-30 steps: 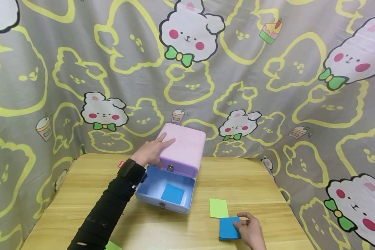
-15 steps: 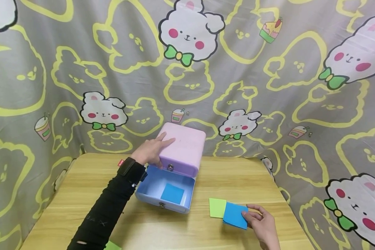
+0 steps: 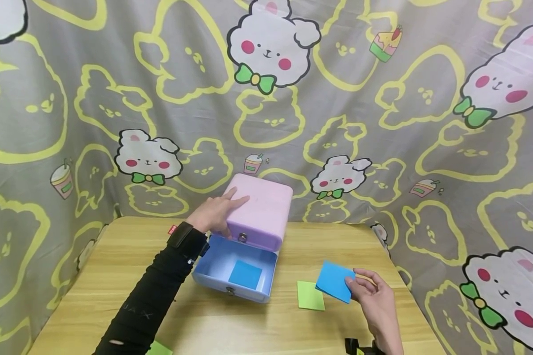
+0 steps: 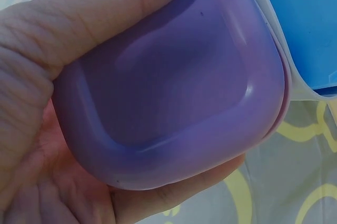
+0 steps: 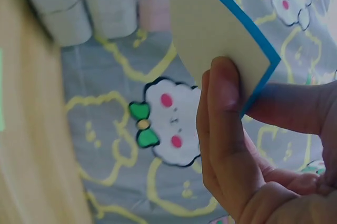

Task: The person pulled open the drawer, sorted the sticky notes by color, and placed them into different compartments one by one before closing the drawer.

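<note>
My left hand point(image 3: 214, 213) grips the left side of a small pink-topped drawer box point(image 3: 261, 202). In the left wrist view its thumb lies across the purple front point(image 4: 174, 87), with fingers on the pink top. Below, a light blue drawer point(image 3: 213, 256) stands pulled out, with a blue square of paper point(image 3: 246, 274) inside. My right hand point(image 3: 376, 296) pinches a blue sticky note pad point(image 3: 335, 282) by its right edge, tilted above the table. The right wrist view shows the pad's whitish underside point(image 5: 210, 29) between thumb and fingers. A lime-green sticky note point(image 3: 310, 296) lies just left of the pad.
A second green piece of paper point(image 3: 160, 348) lies at the table's front edge, partly behind the left sleeve. The wooden table point(image 3: 346, 246) is bordered by a grey patterned curtain point(image 3: 273, 123) at the back and sides.
My right hand has lifted the blue sticky note pad off the table and moved it up, forward and slightly right, tilting it. The left hand and the drawer box have stayed put.
</note>
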`<state>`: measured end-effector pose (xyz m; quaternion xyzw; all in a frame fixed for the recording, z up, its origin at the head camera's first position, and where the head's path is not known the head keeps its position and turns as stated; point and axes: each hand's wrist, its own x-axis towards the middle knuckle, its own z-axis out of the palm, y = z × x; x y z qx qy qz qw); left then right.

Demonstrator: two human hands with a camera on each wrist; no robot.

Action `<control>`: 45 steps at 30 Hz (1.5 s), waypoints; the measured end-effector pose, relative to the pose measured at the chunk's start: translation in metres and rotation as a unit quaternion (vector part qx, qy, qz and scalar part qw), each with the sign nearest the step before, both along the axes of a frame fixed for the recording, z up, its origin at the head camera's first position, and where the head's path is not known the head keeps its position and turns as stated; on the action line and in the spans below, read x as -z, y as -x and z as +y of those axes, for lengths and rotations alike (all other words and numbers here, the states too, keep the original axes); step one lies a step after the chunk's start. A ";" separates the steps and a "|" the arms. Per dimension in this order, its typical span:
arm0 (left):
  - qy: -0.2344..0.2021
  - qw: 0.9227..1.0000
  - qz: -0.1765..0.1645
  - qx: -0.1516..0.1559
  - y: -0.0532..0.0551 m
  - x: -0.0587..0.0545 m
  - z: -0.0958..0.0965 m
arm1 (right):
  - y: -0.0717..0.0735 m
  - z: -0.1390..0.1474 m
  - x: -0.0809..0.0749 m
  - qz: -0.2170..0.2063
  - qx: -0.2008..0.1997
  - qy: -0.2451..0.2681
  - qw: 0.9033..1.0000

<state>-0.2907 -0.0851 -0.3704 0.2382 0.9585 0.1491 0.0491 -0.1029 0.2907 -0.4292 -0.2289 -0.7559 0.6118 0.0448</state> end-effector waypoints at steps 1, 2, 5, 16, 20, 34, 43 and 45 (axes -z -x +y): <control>0.000 1.000 0.000 -0.001 0.000 0.000 0.000 | 0.002 -0.001 -0.003 0.007 -0.002 -0.002 1.000; -0.001 1.000 0.000 -0.001 0.000 0.000 0.000 | 0.004 -0.003 -0.007 0.014 -0.003 -0.004 1.000; -0.001 1.000 0.001 0.001 0.000 0.000 0.001 | 0.009 -0.007 -0.016 0.032 -0.007 -0.009 0.999; 0.001 1.000 0.000 0.000 -0.001 -0.002 0.000 | 0.026 -0.021 -0.042 0.092 -0.041 0.006 0.995; 0.003 1.000 0.000 0.003 0.000 -0.001 0.001 | 0.032 -0.028 -0.049 0.117 -0.051 0.018 0.992; 0.001 1.000 0.010 0.007 0.001 -0.001 -0.001 | 0.055 -0.065 -0.055 0.168 -0.099 0.046 0.980; 0.002 1.000 0.010 0.007 0.000 0.000 -0.001 | 0.068 -0.089 -0.053 0.165 -0.121 0.052 0.977; 0.002 1.000 0.010 0.007 0.000 0.000 -0.001 | 0.070 -0.094 -0.051 0.164 -0.125 0.051 0.977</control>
